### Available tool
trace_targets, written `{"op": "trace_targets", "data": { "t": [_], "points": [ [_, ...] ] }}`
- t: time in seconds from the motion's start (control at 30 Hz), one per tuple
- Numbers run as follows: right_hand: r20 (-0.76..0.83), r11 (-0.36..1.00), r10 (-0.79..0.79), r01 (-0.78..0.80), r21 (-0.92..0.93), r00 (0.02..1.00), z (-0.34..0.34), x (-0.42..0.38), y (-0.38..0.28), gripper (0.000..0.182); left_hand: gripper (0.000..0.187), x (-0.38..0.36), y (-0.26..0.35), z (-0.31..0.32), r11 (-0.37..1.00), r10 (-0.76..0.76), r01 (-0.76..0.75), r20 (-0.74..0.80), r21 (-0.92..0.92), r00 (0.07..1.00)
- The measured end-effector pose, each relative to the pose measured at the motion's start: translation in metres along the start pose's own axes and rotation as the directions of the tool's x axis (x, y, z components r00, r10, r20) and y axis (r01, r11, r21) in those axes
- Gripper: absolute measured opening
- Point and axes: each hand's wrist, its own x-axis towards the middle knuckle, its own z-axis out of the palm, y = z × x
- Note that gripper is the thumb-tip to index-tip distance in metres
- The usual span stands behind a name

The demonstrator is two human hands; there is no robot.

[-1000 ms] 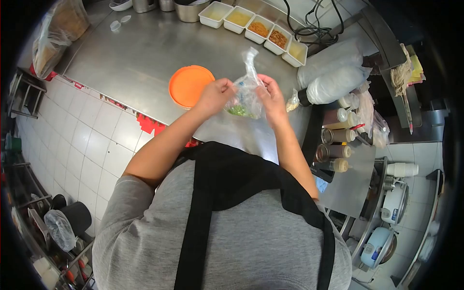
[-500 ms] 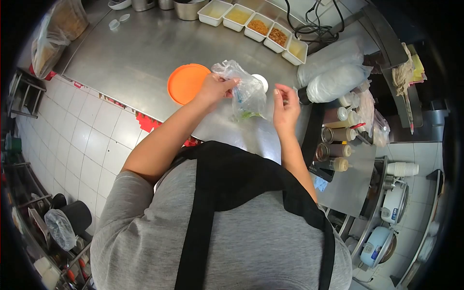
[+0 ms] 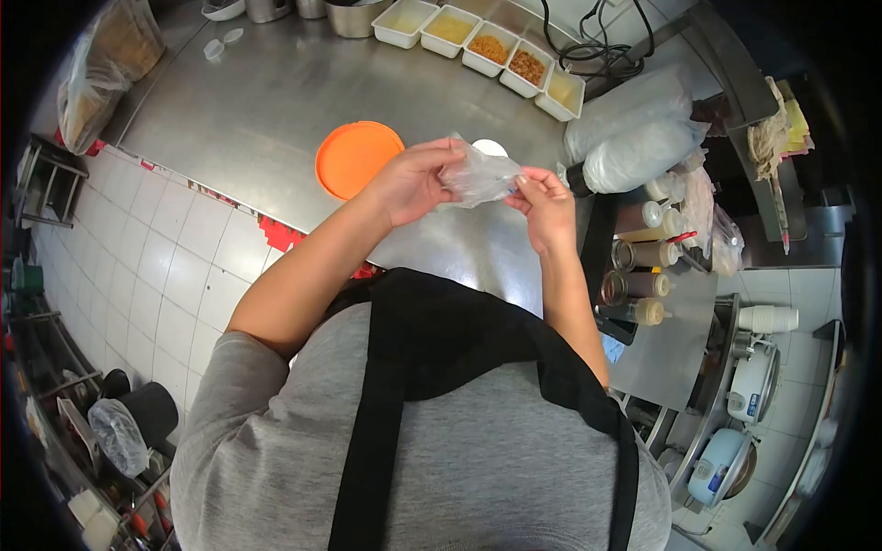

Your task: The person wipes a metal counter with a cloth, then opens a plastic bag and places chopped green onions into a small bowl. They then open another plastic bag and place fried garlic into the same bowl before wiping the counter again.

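A crumpled clear plastic bag (image 3: 481, 178) is stretched between my two hands above the steel counter. My left hand (image 3: 418, 181) is closed on the bag's left side, thumb and fingers pinching the film. At its right end my right hand (image 3: 548, 204) pinches the plastic between thumb and fingertips. Just left of my left hand, a round orange lid or plate (image 3: 356, 160) lies on the counter. Behind the bag, partly hidden by it, sits a small round white item (image 3: 490, 148). The bag's contents cannot be made out from this angle.
White tubs (image 3: 487, 46) of crumbly and yellowish food line the counter's back edge. Rolls of clear bags (image 3: 637, 158) lie to the right, with sauce bottles (image 3: 643, 286) nearer me. A metal pot (image 3: 356, 18) stands at the back. Cables (image 3: 602, 50) hang at the back right.
My right hand has come up to the bag and now grips its right end. The bag hung down from my left hand before, with something green at its bottom; now it is held across.
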Motion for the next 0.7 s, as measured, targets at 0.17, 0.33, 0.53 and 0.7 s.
{"op": "trace_targets", "data": {
  "t": [0.17,0.33,0.53,0.7],
  "points": [
    [0.384,0.753,0.029,-0.273,0.598,0.923,-0.023,0.016,-0.009,0.030,0.023,0.019,-0.019,-0.032,0.906,-0.111,0.221,-0.302,0.360,0.947],
    [0.147,0.973,0.000,0.034,-0.227,0.989,0.012,0.002,-0.019,0.038,0.023,0.030,-0.027,-0.005,0.961,-0.077,0.134,-0.231,0.243,0.970],
    [-0.018,0.914,-0.159,0.140,-0.380,0.987,-0.027,0.043,0.037,0.037,0.022,0.034,-0.025,-0.016,0.984,0.029,-0.038,-0.054,-0.173,0.998],
    [0.133,0.934,0.189,-0.220,0.282,0.973,-0.016,0.032,0.022,0.030,0.020,0.040,-0.034,-0.021,0.858,0.126,0.028,-0.263,0.512,0.957]
  ]
}}
